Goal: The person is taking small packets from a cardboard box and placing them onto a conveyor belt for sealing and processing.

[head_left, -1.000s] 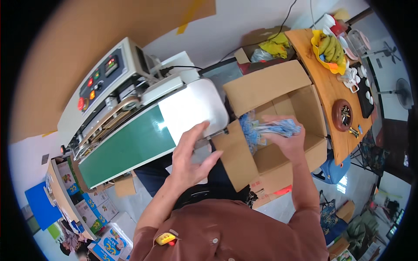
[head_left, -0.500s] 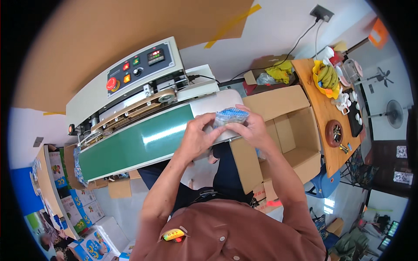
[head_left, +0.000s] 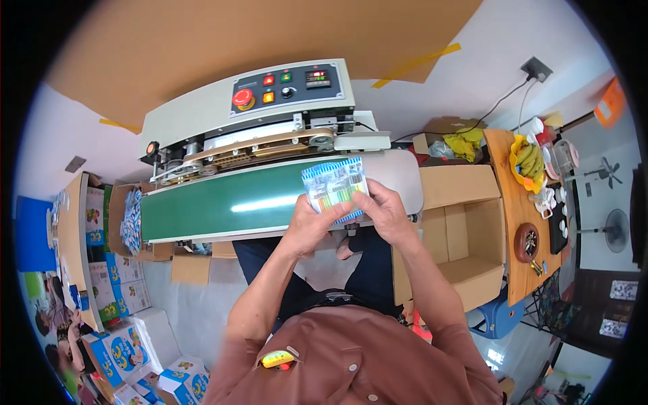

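Indoors, against a pale wall [head_left: 503,44] partly covered by a brown board [head_left: 283,30]. Below, a band sealer [head_left: 196,111] with lit control buttons, a green conveyor belt [head_left: 185,209] along its front and a pale metal plate [head_left: 401,172] at the right end. Held over the belt near that plate: a stack of flat blue-and-white packets [head_left: 336,181], printed face toward the camera, striped edge uppermost. Grasped from both sides at the lower part, by left hand [head_left: 307,226] and right hand [head_left: 388,212], thumbs on the near face, fingers mostly hidden behind; presumably so gripped to keep the edges even and the top clear. Contact with belt: cannot tell. Just right of the sealer, an open carton [head_left: 455,233], flaps spread, probably for easy reach. Beyond it, a wooden counter [head_left: 518,287] with bananas [head_left: 530,162] in a yellow dish [head_left: 518,177]. At the belt's left end, another carton [head_left: 116,206] with similar packets [head_left: 133,223] inside, perhaps placed there for catching pieces off the belt.
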The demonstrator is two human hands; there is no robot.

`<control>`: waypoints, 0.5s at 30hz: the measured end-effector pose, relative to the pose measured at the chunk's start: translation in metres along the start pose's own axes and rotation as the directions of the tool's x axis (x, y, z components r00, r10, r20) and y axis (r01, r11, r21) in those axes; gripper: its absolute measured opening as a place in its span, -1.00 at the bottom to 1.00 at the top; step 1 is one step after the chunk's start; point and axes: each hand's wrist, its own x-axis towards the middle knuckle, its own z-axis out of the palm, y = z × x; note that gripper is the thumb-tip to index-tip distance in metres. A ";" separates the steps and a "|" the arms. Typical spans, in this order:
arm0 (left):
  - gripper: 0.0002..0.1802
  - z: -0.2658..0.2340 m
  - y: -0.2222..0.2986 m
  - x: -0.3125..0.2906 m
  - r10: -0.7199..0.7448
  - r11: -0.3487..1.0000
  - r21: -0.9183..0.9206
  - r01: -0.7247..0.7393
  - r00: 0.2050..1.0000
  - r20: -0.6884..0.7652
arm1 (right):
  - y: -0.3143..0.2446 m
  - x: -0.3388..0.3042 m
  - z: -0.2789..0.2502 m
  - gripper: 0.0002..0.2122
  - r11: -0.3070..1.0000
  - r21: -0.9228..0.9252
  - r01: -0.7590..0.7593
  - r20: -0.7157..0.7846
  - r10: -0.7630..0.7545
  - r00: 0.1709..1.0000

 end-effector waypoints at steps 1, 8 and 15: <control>-0.65 -0.004 -0.002 -0.001 0.004 1.000 -0.002 -0.005 1.000 -0.009 | 0.001 0.001 0.002 -0.69 0.991 0.040 -0.126 0.005 0.126 0.992; -0.61 -0.007 0.007 -0.001 -0.082 0.959 -0.282 0.032 0.982 -0.169 | 0.025 0.016 0.009 -0.71 0.984 -0.172 -0.042 -0.107 0.024 0.994; -0.63 -0.033 0.010 0.001 -0.196 0.922 -0.369 0.114 0.962 -0.192 | 0.026 0.035 0.003 -0.74 0.991 0.131 -0.015 -0.312 0.056 0.948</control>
